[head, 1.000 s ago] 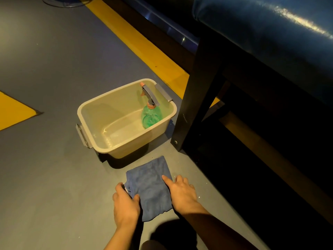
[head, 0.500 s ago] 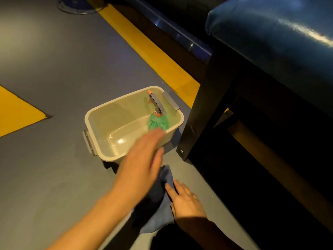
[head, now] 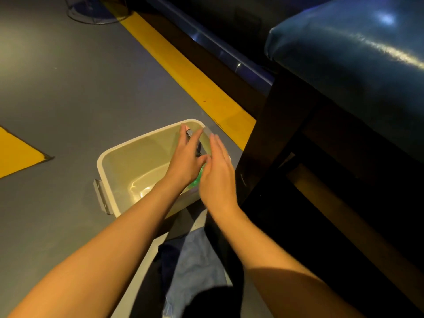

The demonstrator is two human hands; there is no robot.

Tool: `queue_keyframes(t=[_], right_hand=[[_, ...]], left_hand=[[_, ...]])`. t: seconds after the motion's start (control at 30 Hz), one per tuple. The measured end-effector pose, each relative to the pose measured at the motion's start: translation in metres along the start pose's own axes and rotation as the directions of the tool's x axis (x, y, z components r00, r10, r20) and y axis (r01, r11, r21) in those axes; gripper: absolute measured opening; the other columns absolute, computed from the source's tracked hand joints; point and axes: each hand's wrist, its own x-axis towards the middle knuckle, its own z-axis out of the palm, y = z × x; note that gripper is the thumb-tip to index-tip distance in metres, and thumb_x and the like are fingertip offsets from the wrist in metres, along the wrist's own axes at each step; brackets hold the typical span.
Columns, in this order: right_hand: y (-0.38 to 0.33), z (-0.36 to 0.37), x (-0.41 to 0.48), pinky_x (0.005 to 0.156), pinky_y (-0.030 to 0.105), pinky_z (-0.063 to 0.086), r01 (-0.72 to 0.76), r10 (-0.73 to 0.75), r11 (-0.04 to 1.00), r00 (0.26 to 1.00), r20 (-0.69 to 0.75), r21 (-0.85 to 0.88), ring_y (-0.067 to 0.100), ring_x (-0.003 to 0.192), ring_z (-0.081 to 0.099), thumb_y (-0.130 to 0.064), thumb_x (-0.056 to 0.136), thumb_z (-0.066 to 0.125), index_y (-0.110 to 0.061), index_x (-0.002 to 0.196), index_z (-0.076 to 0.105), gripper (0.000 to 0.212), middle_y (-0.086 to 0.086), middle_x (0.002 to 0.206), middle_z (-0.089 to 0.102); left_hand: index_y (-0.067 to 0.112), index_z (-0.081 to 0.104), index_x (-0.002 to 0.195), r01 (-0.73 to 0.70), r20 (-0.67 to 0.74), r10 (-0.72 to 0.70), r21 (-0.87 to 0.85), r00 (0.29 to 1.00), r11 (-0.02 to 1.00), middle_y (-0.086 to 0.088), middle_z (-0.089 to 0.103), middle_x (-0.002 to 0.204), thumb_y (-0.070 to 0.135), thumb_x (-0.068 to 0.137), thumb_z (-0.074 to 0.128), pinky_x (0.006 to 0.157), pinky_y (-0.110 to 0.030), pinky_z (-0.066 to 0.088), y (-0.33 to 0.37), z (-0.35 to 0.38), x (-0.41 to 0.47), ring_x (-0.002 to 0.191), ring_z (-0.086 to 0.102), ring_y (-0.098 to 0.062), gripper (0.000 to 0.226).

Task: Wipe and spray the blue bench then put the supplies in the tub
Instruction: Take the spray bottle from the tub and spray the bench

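While the cloth (head: 195, 255) lies behind, both hands' spread fingers (head: 187, 138) reach over the spray bottle (head: 196, 180).

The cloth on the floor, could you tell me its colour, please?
Blue; the cloth shows in the head view.

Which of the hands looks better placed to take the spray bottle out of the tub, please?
Probably the left hand: its fingers already reach the spray bottle trigger inside the tub; the right hand hovers open beside it.

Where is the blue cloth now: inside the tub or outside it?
Outside. The blue cloth lies on the grey floor in front of the tub, between the person's forearms.
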Motion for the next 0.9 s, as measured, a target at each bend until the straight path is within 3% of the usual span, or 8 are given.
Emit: queue_keyframes(t=[0.1, 0.2, 0.3, 0.43, 0.57, 0.67, 0.77, 0.9], right_hand=[[0.0, 0.012, 0.034, 0.113, 0.022, 0.024, -0.08, 0.079, 0.997, 0.995, 0.053, 0.012, 0.018, 0.145, 0.024, 0.002, 0.097, 0.035, -0.013, 0.148, 0.025, 0.054, 0.006, 0.156, 0.029], [0.006, 0.019, 0.046, 0.109, 0.036, 0.039, -0.149, 0.144, 0.988, 0.981, 0.127, 0.036, 0.026, 0.135, 0.043, 0.0, 0.097, 0.033, -0.013, 0.145, 0.034, 0.05, 0.01, 0.145, 0.047], [0.007, 0.017, 0.05, 0.107, 0.03, 0.037, -0.201, 0.188, 0.975, 0.973, 0.133, 0.093, 0.023, 0.136, 0.042, 0.001, 0.097, 0.034, -0.012, 0.144, 0.038, 0.048, 0.01, 0.145, 0.047], [-0.001, 0.017, 0.046, 0.091, 0.026, 0.045, -0.194, 0.172, 0.958, 0.978, 0.121, 0.21, 0.018, 0.119, 0.054, -0.006, 0.099, 0.037, -0.019, 0.136, 0.049, 0.042, 0.006, 0.127, 0.061], [-0.017, 0.012, 0.041, 0.093, 0.034, 0.05, -0.105, 0.095, 0.966, 0.994, 0.055, 0.237, 0.02, 0.112, 0.058, -0.005, 0.098, 0.036, -0.017, 0.13, 0.055, 0.039, 0.008, 0.12, 0.063], [-0.039, 0.001, 0.035, 0.1, 0.031, 0.044, -0.013, 0.01, 0.974, 1.0, 0.013, 0.227, 0.02, 0.124, 0.051, -0.004, 0.098, 0.036, -0.016, 0.137, 0.046, 0.043, 0.008, 0.134, 0.054], [-0.071, -0.016, 0.024, 0.108, 0.035, 0.041, 0.127, -0.122, 0.964, 0.992, -0.037, 0.232, 0.021, 0.126, 0.049, -0.003, 0.098, 0.037, -0.012, 0.14, 0.043, 0.043, 0.008, 0.139, 0.045], [-0.113, -0.057, 0.002, 0.1, 0.019, 0.043, 0.312, -0.291, 0.907, 0.95, -0.117, 0.282, 0.015, 0.115, 0.05, 0.001, 0.095, 0.041, -0.011, 0.139, 0.044, 0.046, 0.009, 0.134, 0.043]], left_hand=[[0.017, 0.021, 0.15, -0.014, 0.015, 0.014, 0.016, 1.0, 1.0, -0.004, -0.009, 0.162, 0.009, 0.091, 0.056, 0.115, -0.024, 0.02, -0.005, -0.001, -0.001, 0.15, 0.009, -0.02, 0.069], [0.016, 0.017, 0.152, 0.035, 0.04, -0.031, -0.104, 0.999, 0.994, 0.0, -0.01, 0.162, 0.003, 0.09, 0.055, 0.117, -0.027, 0.021, -0.01, -0.002, 0.0, 0.149, 0.013, -0.018, 0.074], [0.017, 0.012, 0.152, 0.055, 0.055, -0.041, -0.278, 0.998, 0.959, 0.003, -0.008, 0.162, -0.001, 0.091, 0.052, 0.12, -0.034, 0.022, -0.01, -0.003, -0.001, 0.149, 0.013, -0.018, 0.075], [0.024, 0.01, 0.152, 0.053, 0.041, -0.043, -0.302, 0.998, 0.952, 0.003, -0.005, 0.162, -0.001, 0.093, 0.046, 0.115, -0.021, 0.015, -0.008, -0.006, -0.006, 0.149, 0.006, -0.013, 0.073], [0.025, 0.011, 0.152, -0.009, -0.039, -0.006, -0.382, 0.999, 0.924, 0.006, 0.005, 0.162, 0.005, 0.096, 0.044, 0.116, -0.016, 0.015, 0.004, -0.02, -0.013, 0.141, 0.007, 0.004, 0.068], [0.028, 0.015, 0.152, -0.049, -0.129, -0.016, -0.484, 0.991, 0.874, 0.006, 0.009, 0.162, 0.007, 0.096, 0.045, 0.118, -0.021, 0.022, 0.025, -0.039, -0.022, 0.14, 0.011, 0.005, 0.067], [0.027, 0.023, 0.149, -0.142, -0.239, -0.004, -0.589, 0.971, 0.796, 0.008, 0.016, 0.161, 0.004, 0.095, 0.045, 0.106, -0.005, 0.028, 0.058, -0.066, -0.039, 0.136, 0.018, 0.009, 0.063], [0.024, 0.038, 0.143, -0.388, -0.374, 0.166, -0.661, 0.912, 0.643, 0.005, 0.046, 0.147, -0.005, 0.09, 0.043, 0.108, -0.025, 0.042, 0.107, -0.106, -0.067, 0.134, 0.043, 0.0, 0.06]])
